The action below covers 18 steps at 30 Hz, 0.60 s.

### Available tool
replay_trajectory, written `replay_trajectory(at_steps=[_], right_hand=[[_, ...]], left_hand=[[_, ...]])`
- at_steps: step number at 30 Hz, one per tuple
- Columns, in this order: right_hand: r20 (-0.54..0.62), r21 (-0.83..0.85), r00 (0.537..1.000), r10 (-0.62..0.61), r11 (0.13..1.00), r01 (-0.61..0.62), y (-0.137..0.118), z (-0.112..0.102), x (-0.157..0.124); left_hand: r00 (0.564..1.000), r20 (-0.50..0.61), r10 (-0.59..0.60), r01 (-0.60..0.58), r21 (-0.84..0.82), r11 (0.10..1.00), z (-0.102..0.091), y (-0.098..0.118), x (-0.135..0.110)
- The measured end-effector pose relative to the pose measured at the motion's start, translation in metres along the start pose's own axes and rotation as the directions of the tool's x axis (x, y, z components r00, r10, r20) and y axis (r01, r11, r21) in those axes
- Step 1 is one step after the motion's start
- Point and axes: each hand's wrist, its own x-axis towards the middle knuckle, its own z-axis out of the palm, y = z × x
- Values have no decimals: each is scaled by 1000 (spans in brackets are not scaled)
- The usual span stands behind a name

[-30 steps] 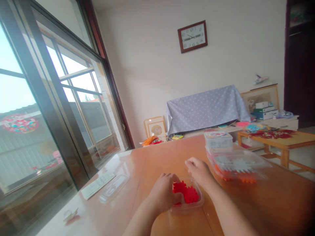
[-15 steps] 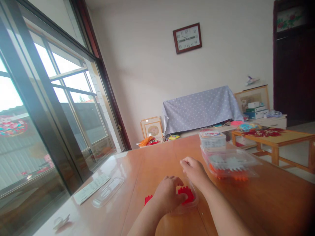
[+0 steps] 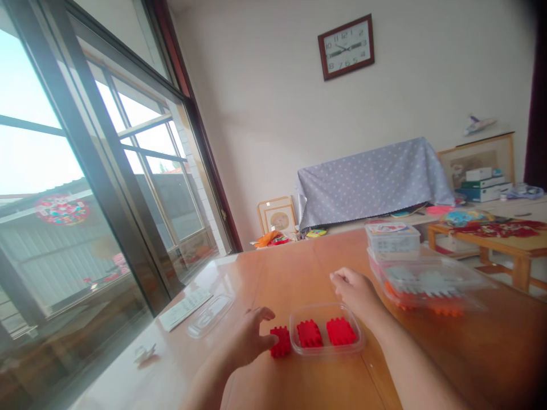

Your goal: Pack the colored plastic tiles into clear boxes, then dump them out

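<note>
A clear plastic container (image 3: 327, 352) sits on the table with two red toothed-edge blocks (image 3: 309, 333) lying apart inside it. Just outside its left wall is another red block (image 3: 280, 341) on the tabletop. My left hand (image 3: 252, 337) is at that block's left side, fingers curved and spread from the thumb. The thumb tip overlaps the block's edge; whether it presses on it I cannot tell. Beyond the container's far right corner, my right hand (image 3: 350, 287) rests with its fingers curled closed, and nothing shows in it.
To the right stands a larger clear box (image 3: 423, 285) of orange and grey pieces, with a smaller lidded box (image 3: 393, 242) behind it. On the left lie a clear lid (image 3: 210, 316), a printed sheet (image 3: 187, 309) and a small crumpled object (image 3: 144, 354). A window borders the table's left.
My left hand has moved left from over the container to the block outside it, uncovering both blocks inside. My right hand stays closed beside the container. The view has shifted slightly.
</note>
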Motion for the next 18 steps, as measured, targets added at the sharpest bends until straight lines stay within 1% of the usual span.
replay_trajectory(at_steps=[4, 7, 10, 12, 14, 16, 18], right_hand=[[5, -17, 1000, -10, 1000, 10, 4, 2, 0], [14, -36, 1000, -8, 999, 8, 6, 3, 1], [11, -46, 1000, -3, 999, 4, 6, 3, 1], [9, -33, 1000, -1, 999, 2, 5, 2, 1], [11, -15, 1000, 7, 1000, -7, 4, 2, 0], [13, -3, 1000, 22, 1000, -22, 3, 2, -1], [12, -4, 999, 30, 1000, -30, 3, 2, 0]], left_hand=[[999, 43, -13, 12, 27, 1000, 6, 1, -8], [999, 49, -1, 0, 29, 1000, 13, 3, -8], [999, 40, 4, -5, 19, 1000, 15, -1, -6], [1000, 6, 9, -9, 7, 1000, 12, -3, -5], [998, -53, 23, -23, 0, 1000, 8, -1, -4], [992, -112, 60, -60, 6, 998, 5, 7, -3], [983, -150, 106, -105, 16, 994, 5, 22, -1]])
